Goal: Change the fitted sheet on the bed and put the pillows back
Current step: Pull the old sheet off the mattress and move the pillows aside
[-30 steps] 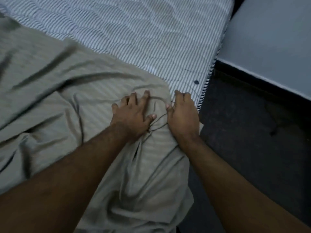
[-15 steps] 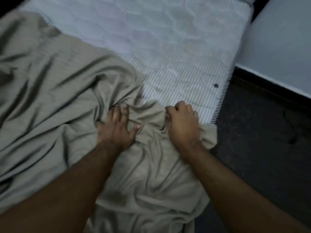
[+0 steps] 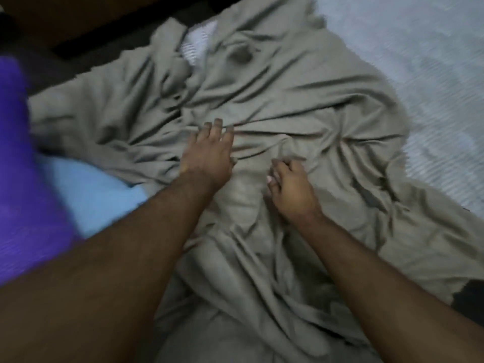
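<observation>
From the head view, the grey-beige sheet (image 3: 301, 106) is seen bunched in loose folds over the bed, with the bare striped mattress (image 3: 429, 74) exposed on the right. The left hand (image 3: 209, 150) is laid flat on the cloth, fingers (image 3: 217, 125) released and spread. The right hand (image 3: 290, 182) is curled, a fold apparently pinched. A blue pillow (image 3: 86, 195) and something purple (image 3: 23, 166) are seen at left. The whole bundle is best gathered inward with firm handfuls, so no corner is left snagged.

Fitted sheet (image 3: 288, 106): grey-beige, plain. Mattress (image 3: 432, 74): white with fine grey stripes. Left side: purple cloth (image 3: 23, 166); light blue cloth (image 3: 89, 195).
</observation>
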`<state>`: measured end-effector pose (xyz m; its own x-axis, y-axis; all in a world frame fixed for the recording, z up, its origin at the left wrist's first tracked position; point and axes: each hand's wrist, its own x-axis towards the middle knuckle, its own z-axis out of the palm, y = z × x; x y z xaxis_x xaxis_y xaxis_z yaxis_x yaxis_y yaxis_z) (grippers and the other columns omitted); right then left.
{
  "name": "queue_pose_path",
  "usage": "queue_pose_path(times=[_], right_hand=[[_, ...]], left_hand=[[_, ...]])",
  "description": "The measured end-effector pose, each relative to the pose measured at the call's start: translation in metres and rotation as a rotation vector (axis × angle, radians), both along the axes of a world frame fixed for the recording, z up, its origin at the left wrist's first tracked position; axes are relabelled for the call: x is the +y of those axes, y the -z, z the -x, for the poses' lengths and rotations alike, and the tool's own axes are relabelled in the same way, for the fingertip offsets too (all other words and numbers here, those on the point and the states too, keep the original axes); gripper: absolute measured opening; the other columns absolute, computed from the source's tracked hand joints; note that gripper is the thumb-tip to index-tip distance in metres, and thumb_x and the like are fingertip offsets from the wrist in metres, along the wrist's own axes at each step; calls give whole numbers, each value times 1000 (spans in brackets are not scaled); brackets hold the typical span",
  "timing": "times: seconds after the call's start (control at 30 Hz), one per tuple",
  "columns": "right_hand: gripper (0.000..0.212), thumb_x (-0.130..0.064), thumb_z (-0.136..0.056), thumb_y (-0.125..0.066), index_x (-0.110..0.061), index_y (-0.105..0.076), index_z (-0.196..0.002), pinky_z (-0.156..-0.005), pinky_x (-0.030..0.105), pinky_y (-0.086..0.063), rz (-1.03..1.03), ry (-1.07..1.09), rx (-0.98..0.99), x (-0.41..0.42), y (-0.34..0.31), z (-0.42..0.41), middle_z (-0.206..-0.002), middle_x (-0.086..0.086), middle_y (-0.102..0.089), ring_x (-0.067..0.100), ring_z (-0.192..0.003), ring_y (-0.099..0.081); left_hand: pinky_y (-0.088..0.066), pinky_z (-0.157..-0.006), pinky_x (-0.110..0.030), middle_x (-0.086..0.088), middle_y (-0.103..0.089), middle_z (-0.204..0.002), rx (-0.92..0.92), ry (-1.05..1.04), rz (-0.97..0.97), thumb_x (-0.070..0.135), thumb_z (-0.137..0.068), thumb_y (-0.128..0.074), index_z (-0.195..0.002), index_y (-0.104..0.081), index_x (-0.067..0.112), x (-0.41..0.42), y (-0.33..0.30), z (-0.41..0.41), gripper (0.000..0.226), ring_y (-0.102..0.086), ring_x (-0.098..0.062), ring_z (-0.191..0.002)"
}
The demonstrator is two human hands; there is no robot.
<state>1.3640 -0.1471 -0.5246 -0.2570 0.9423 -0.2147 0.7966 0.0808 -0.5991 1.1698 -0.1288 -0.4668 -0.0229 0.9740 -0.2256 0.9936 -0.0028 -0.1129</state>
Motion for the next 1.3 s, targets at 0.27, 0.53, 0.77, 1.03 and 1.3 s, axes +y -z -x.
queue_pose_path(times=[0.27,0.53,0.77,1.03,1.3], right_hand=[[56,-47,-99,-48,-6,-59,-137,-100,41,-49,153,-208,230,-75,-59,144,-130,19,-57,35,-115,-62],[47,-34,-99,-61,-6,-58,-137,-95,32,-39,162,-193,131,-146,-70,199,-127,25,-51,41,-114,-56],[90,-69,-83,-58,-3,-47,-144,-104,37,-48,689,118,531,-196,-44,205,-139,8,-58,24,-124,-58],[98,-83,-75,-59,-15,-52,-145,-89,63,-55,1565,321,999,-195,-45,226,-138,22,-61,44,-117,-64],[72,-49,-95,-63,-5,-47,-149,-108,61,-44,1669,145,1094,-213,-77,258,-145,23,-54,39,-131,-55]], left_hand=[[-30,-113,-47,-15,-28,-161,42,-257,-194,44,-99,-52,-156,-27,14,-85,-119,100,69,-32,-32,-145],[-14,-122,-55,-11,-18,-168,74,-554,-226,53,-102,-41,-158,-24,15,-218,-142,165,70,-16,-28,-154],[-6,-122,-63,0,-4,-171,2,-711,-404,66,-100,-27,-163,-12,26,-303,-91,130,76,-1,-26,-157],[-9,-119,-68,-12,-6,-170,-7,-613,-421,95,-76,-37,-162,-17,21,-383,-49,86,115,-2,-36,-156],[-21,-113,-70,-14,-21,-167,190,-624,-435,64,-84,-54,-160,-23,35,-404,-66,98,88,-19,-45,-152]])
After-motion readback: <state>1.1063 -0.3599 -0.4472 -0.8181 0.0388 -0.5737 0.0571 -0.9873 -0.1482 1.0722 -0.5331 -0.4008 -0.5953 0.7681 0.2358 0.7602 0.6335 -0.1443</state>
